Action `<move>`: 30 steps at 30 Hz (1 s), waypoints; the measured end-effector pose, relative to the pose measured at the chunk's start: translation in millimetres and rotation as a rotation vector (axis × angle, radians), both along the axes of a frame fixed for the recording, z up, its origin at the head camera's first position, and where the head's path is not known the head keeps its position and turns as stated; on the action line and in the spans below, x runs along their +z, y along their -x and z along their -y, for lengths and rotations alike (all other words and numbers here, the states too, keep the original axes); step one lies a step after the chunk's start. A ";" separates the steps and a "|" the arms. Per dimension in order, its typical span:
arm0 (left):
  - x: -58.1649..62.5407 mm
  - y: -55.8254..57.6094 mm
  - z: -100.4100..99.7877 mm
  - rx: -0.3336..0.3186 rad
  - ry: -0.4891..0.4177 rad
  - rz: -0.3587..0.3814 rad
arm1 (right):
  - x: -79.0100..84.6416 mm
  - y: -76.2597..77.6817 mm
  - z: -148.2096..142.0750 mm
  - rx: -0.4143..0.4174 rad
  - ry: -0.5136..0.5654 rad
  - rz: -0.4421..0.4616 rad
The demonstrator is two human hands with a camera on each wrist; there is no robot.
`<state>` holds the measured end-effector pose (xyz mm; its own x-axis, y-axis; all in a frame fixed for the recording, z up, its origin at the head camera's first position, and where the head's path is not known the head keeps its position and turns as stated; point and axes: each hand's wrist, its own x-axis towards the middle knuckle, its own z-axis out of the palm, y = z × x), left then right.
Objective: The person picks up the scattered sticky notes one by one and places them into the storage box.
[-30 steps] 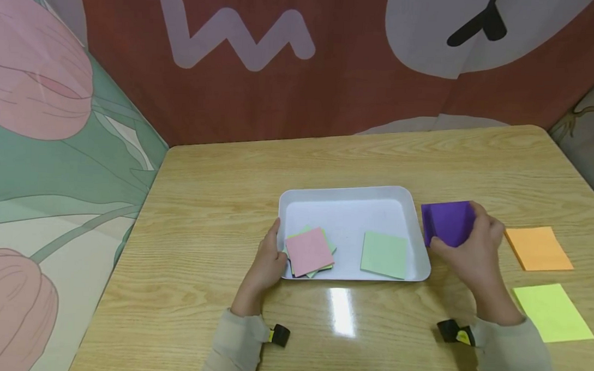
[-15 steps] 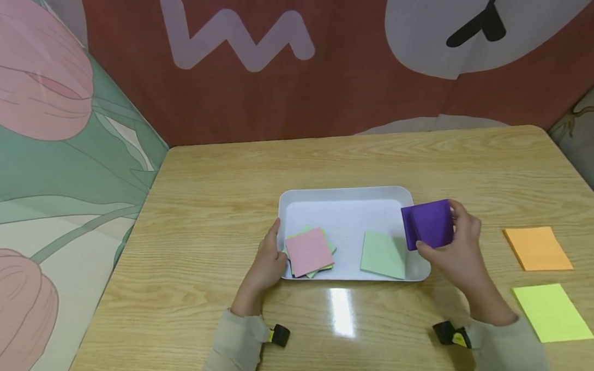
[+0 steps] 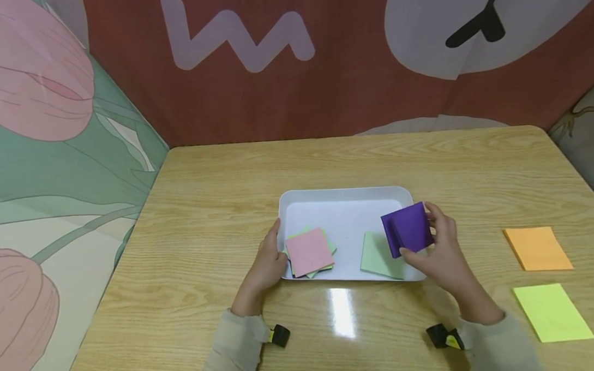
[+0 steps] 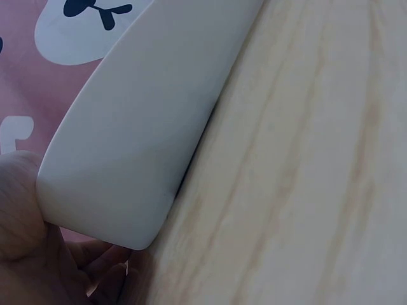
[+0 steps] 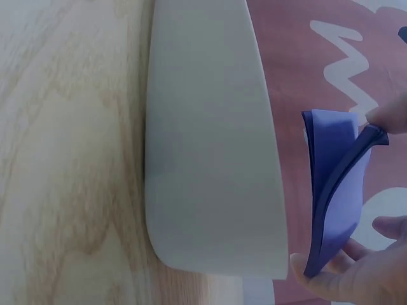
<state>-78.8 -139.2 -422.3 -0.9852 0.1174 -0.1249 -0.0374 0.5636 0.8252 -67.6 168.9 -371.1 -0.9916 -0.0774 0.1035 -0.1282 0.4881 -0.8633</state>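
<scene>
Purple square sticky-note pad (image 3: 406, 230) held raised and tilted over the right end of the white rectangular tray (image 3: 345, 212). It is gripped by the right hand (image 3: 442, 259), pinched by thumb and fingers at opposite edges. In the right wrist view the pad is seen nearly edge-on: its layers are parted, one dark edge bowed, and it is clear of the tray's rim.

Partly covered by the purple pad in the head view: a pale green square pad (image 3: 375, 259), lying flat on the tray floor near the front edge. In the tray's left front corner, a loose stack is seen, topped by a pink square (image 3: 309, 252); pale green, yellow-green and dark corners are shown beneath it at differing angles.

The tray's left end is gripped by the left hand (image 3: 267, 261), thumb at the rim, fingers along the outer wall. The tray is set flat on the wood-grain table (image 3: 218, 204).

To the right of the tray, on the tabletop: an orange square pad (image 3: 539, 248), and nearer the person a bright yellow square pad (image 3: 553, 313), the two lying apart. Behind the table, a reddish printed backdrop (image 3: 339, 99) is hung.
</scene>
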 end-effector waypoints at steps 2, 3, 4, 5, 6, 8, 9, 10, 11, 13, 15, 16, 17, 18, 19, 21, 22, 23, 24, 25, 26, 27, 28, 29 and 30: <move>0.6 -0.4 -0.1 -0.001 -0.003 0.001 | -0.6 -0.4 1.4 0.013 0.005 0.004; 0.6 -0.4 -0.1 -0.001 -0.004 0.003 | -0.7 -0.5 1.9 0.018 0.004 0.005; 0.7 -0.4 -0.1 -0.001 -0.005 0.004 | -1.1 -0.6 2.4 0.023 -0.001 0.005; 0.8 -0.6 -0.2 0.000 -0.005 0.008 | -1.6 -0.7 2.8 0.029 -0.004 0.005; 0.8 -0.5 -0.3 0.002 -0.005 0.012 | -2.0 -0.8 3.2 0.034 -0.009 0.007; 0.4 -0.7 -0.4 0.005 -0.006 0.018 | -3.2 -1.5 3.7 0.045 -0.022 0.013; -0.1 -0.5 -0.4 0.008 -0.005 0.022 | -3.9 -2.0 3.9 0.050 -0.025 0.018; -0.2 -0.7 -0.4 0.009 -0.003 0.024 | -4.6 -2.4 4.2 0.055 -0.029 0.023; -0.5 -0.6 -0.4 0.010 -0.001 0.025 | -5.3 -2.8 4.4 0.059 -0.031 0.026; -0.8 -0.6 -0.4 0.011 0.002 0.025 | -6.8 -3.1 4.9 0.067 -0.037 0.030; -1.0 -0.5 -0.3 0.012 0.005 0.025 | -8.0 -3.2 5.4 0.074 -0.044 0.030; -0.8 -0.7 -0.4 0.013 0.005 0.026 | -8.4 -3.0 5.6 0.077 -0.049 0.028; -0.7 -0.7 -0.4 0.014 0.004 0.027 | -8.5 -3.1 5.7 0.082 -0.052 0.030; -0.6 -0.9 -0.3 0.015 0.003 0.028 | -8.7 -3.2 6.0 0.090 -0.057 0.031; -0.5 -1.1 -0.3 0.016 0.002 0.029 | -8.7 -3.2 6.2 0.098 -0.061 0.033; -0.4 -1.3 -0.3 0.016 0.001 0.029 | -9.2 -3.1 6.9 0.113 -0.066 0.036; -0.4 -1.3 -0.2 0.016 0.001 0.029 | -9.7 -3.0 7.3 0.119 -0.069 0.037; -0.4 -1.2 -0.2 0.015 0.001 0.027 | -10.2 -2.9 7.7 0.124 -0.072 0.037; -0.4 -1.1 -0.1 0.014 0.001 0.024 | -11.0 -2.7 8.1 0.127 -0.077 0.036; -0.5 -1.0 -0.1 0.013 0.003 0.024 | -11.5 -2.6 8.5 0.129 -0.079 0.041; -0.5 -0.8 -0.1 0.012 0.004 0.022 | -12.2 -2.6 9.0 0.130 -0.086 0.041; -0.5 -0.6 0.0 0.011 0.006 0.021 | -12.8 -2.5 9.4 0.132 -0.092 0.044; -0.6 -0.5 -0.1 0.011 0.008 0.021 | -13.2 -2.6 9.8 0.134 -0.103 0.048; -0.5 -0.3 -0.1 0.012 0.009 0.022 | -13.5 -2.7 10.2 0.138 -0.111 0.051; -0.5 -0.3 -0.2 0.013 0.010 0.025 | -13.7 -2.7 10.5 0.142 -0.121 0.055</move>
